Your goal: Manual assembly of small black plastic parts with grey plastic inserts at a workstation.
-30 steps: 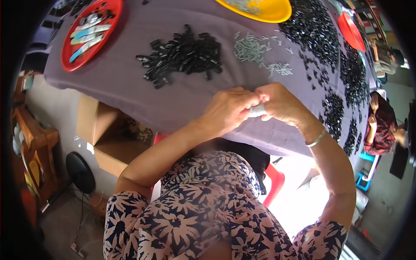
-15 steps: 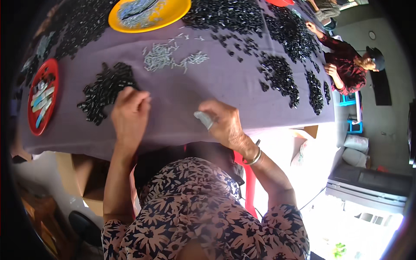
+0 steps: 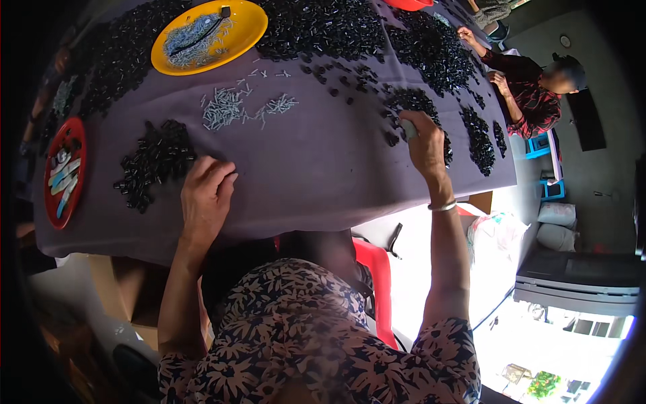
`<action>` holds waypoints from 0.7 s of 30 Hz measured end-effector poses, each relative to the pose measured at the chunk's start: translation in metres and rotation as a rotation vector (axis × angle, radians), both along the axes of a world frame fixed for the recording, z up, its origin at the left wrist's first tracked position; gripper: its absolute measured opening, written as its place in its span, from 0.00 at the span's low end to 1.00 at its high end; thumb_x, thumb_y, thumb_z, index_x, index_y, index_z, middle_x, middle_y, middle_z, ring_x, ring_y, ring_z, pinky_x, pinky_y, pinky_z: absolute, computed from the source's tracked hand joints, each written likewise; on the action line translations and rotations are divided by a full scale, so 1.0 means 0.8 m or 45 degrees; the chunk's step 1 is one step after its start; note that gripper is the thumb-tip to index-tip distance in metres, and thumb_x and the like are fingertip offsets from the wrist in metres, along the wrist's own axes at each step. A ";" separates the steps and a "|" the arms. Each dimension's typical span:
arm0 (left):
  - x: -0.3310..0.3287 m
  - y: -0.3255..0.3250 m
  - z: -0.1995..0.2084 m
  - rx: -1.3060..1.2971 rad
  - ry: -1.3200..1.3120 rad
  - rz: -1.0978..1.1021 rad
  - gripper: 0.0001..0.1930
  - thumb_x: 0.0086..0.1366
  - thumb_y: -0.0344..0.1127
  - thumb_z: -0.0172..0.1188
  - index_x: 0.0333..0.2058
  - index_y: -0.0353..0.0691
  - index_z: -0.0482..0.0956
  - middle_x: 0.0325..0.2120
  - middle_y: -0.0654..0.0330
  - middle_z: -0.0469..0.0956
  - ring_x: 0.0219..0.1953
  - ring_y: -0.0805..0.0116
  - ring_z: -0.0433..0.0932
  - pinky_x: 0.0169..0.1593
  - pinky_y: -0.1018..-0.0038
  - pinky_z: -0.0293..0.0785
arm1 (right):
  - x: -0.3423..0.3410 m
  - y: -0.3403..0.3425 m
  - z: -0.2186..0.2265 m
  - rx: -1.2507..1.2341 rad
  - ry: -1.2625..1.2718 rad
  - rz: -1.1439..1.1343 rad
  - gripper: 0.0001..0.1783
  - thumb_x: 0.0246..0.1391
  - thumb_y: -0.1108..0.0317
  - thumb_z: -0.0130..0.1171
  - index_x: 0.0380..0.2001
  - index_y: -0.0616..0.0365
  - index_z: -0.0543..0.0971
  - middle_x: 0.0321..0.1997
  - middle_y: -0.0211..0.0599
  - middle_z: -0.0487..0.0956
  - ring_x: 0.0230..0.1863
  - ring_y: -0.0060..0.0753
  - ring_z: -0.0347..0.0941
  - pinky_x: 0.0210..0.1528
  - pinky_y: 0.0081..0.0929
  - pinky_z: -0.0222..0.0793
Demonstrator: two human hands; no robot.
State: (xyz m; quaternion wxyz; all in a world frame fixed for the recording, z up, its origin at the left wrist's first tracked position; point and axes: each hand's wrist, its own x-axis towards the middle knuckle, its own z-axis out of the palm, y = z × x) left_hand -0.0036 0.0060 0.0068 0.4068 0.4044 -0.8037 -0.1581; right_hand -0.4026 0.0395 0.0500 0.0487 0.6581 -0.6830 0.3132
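My left hand (image 3: 206,198) hovers over the cloth with its fingers curled together, just right of a heap of small black pieces (image 3: 156,160). Whatever is between those fingertips is too small to make out. Reaching out to the right, my right hand (image 3: 428,147) is closed at the near edge of another pile of small black pieces (image 3: 412,101). A pale cover sits on one of its digits, and its fingers hide anything they grip. Beyond my left hand lies a loose scatter of thin, pale metal pins (image 3: 225,108).
A yellow plate (image 3: 252,30) of similar pins stands at the far side. On the left, a red tray (image 3: 79,176) holds pale-handled tools. More black pieces (image 3: 323,30) cover the far table. A person in a dark red checked shirt (image 3: 535,97) works at the right edge.
My right hand has swung from the middle of the cloth out to the right-hand black pile. My left hand stays near its heap, and the view has shifted slightly.
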 end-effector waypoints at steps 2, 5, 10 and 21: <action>0.002 -0.003 0.000 0.095 0.049 -0.036 0.10 0.54 0.22 0.65 0.35 0.35 0.78 0.30 0.58 0.74 0.31 0.61 0.75 0.34 0.68 0.72 | -0.008 -0.019 -0.001 0.011 0.086 0.129 0.12 0.51 0.79 0.56 0.39 0.59 0.81 0.37 0.43 0.81 0.36 0.45 0.80 0.39 0.34 0.75; 0.004 -0.004 -0.003 0.140 0.111 -0.045 0.09 0.54 0.21 0.64 0.34 0.35 0.79 0.29 0.58 0.74 0.31 0.61 0.75 0.33 0.68 0.71 | 0.000 -0.042 -0.002 0.322 0.412 0.210 0.18 0.42 0.84 0.51 0.37 0.59 0.81 0.40 0.46 0.79 0.42 0.52 0.77 0.44 0.40 0.74; 0.003 -0.006 -0.007 0.135 0.128 -0.039 0.09 0.53 0.22 0.65 0.34 0.36 0.80 0.28 0.59 0.74 0.31 0.61 0.75 0.34 0.68 0.72 | 0.006 -0.059 -0.004 0.338 0.419 0.116 0.12 0.44 0.81 0.52 0.33 0.60 0.80 0.34 0.50 0.81 0.38 0.55 0.78 0.40 0.42 0.74; 0.006 -0.003 -0.016 0.048 0.093 -0.016 0.09 0.52 0.25 0.66 0.34 0.38 0.80 0.30 0.58 0.75 0.33 0.54 0.75 0.38 0.63 0.72 | 0.061 -0.053 -0.015 0.193 0.249 0.191 0.08 0.42 0.78 0.56 0.30 0.57 0.74 0.31 0.39 0.77 0.33 0.49 0.75 0.34 0.41 0.71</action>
